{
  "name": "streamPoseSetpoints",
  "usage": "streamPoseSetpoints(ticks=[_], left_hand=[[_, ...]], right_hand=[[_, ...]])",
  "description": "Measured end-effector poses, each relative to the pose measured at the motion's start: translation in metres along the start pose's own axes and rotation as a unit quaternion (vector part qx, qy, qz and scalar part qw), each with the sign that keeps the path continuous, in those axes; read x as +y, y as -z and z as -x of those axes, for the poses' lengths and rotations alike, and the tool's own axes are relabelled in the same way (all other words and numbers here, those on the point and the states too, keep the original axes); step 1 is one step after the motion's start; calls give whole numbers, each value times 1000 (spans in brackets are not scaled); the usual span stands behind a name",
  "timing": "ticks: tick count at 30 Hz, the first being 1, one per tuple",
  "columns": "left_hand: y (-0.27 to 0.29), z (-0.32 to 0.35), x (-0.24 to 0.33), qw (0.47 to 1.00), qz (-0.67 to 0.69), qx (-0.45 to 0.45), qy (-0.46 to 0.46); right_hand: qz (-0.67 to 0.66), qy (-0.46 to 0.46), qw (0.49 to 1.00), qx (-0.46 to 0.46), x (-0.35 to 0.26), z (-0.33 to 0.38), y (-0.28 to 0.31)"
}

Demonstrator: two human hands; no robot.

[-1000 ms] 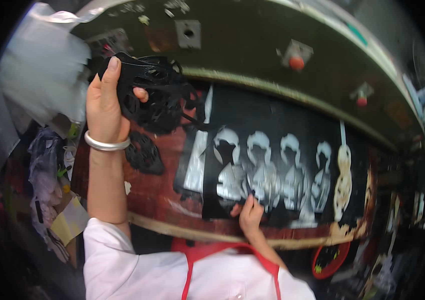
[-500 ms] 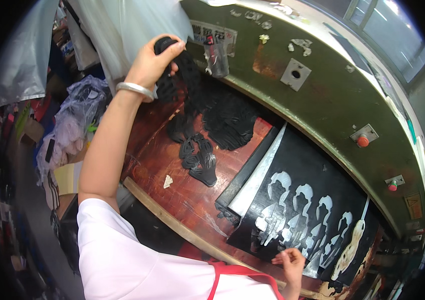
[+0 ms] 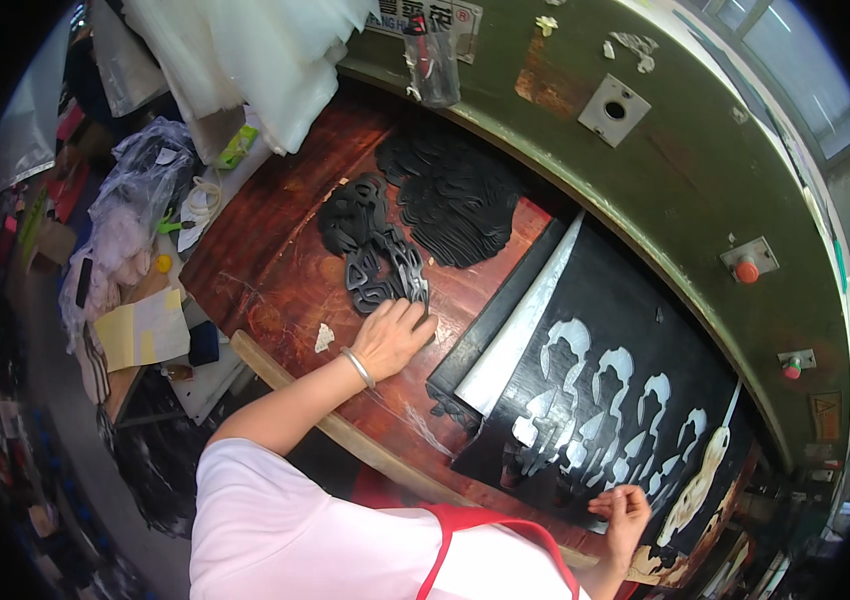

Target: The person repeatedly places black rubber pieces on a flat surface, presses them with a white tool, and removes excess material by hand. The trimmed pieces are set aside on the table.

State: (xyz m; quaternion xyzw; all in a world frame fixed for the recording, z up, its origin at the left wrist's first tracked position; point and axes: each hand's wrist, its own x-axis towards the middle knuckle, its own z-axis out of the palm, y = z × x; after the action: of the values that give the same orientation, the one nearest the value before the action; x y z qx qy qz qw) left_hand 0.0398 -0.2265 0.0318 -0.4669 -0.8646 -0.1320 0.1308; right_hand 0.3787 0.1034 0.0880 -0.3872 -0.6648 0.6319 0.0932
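Observation:
My left hand [image 3: 395, 338], with a bracelet at the wrist, is closed over the near end of a bunch of black cut-out pieces [image 3: 370, 240] lying on the reddish-brown board. Its fingertips are partly hidden against them. Just beyond lies a larger fanned heap of similar thin black pieces [image 3: 460, 210]. My right hand [image 3: 625, 515] hovers at the near edge of a black sheet [image 3: 635, 300]. Its fingers are curled together, and nothing shows in them. On that sheet, openwork shapes [image 3: 575, 385] in a row look shiny and whitish.
A green machine beam [image 3: 545, 110] with a red button [image 3: 746, 270] spans the far side. A clear bottle [image 3: 432, 70] is fixed to it. Plastic sheets [image 3: 245, 60] hang at upper left. Yellow paper [image 3: 142, 330] and plastic bags [image 3: 135, 190] lie left. A wooden rail [image 3: 385, 460] edges the board.
My left hand has come down and nearer from the upper left, where it held up black pieces. The bunch now lies on the board under it. My right hand stays curled near the sheet.

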Motion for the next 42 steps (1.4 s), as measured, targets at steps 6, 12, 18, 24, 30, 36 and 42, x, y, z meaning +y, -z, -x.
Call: streamPoseSetpoints(ticks=[6,12,18,24,30,36,42], left_hand=[[6,9,78,991,121,40,-48],[-30,-10,268,896,320,46,-305],[-60,-23,336,938,165,-81,-294],[-50,-36,337,943,139,-36,-299],[-16,-62,332,855,169,-90,-481],[-22,-72,394,736,318,-480,-357],[-21,-76,376,824,494,-276,-14]], right_hand=[[396,133,852,316,37,-15,112],[440,85,810,378,83,-1,161],[477,215,773,358,82,-16,200],[300,203,907,212,68,-40,221],[-353,151,914,128,75,-1,261],[-778,79,598,174,96,42,279],[-816,91,553,143,104,45,309]])
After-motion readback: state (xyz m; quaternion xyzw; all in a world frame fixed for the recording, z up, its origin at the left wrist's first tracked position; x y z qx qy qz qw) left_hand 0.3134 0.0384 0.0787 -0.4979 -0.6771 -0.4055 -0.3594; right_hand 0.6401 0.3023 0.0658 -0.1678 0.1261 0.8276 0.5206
